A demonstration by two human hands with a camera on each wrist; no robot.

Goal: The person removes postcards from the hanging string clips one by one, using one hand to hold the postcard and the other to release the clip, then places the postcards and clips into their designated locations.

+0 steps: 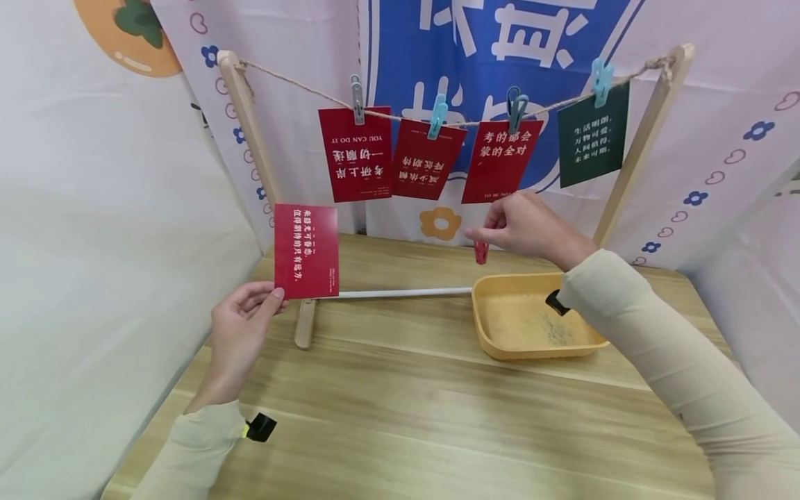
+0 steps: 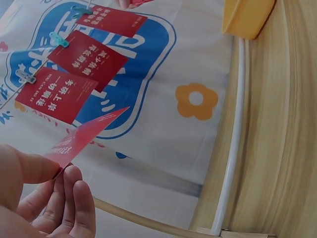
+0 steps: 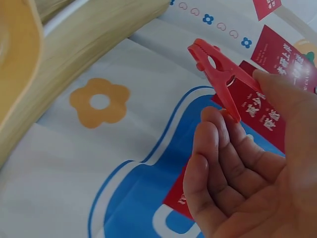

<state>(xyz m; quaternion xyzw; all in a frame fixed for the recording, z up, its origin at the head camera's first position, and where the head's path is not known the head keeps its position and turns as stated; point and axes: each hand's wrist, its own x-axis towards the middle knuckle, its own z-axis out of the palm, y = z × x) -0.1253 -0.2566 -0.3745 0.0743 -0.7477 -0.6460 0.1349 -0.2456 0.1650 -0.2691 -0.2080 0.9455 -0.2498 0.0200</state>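
Note:
Between thumb and fingers, my left hand [image 1: 244,330] pinches the lower left corner of a red card [image 1: 306,251] with white writing. It is held in the air, left of the hanging cards. My right hand [image 1: 528,226] holds a red clothespin [image 3: 220,74] by its handle ends, jaw end pointing down in the head view. Above, a twine line [image 1: 294,89] carries three red cards [image 1: 358,156] and a dark green card [image 1: 592,135]. Grey, light blue and dark teal clothespins [image 1: 438,117] fix them to the twine.
The twine is tied between two wooden posts [image 1: 644,146]. A white rod [image 1: 406,293] runs low between the stand's feet. Under my right forearm, a yellow tray [image 1: 490,340] sits on the wooden table [image 1: 425,417]. Printed cloth [image 1: 300,42] hangs behind.

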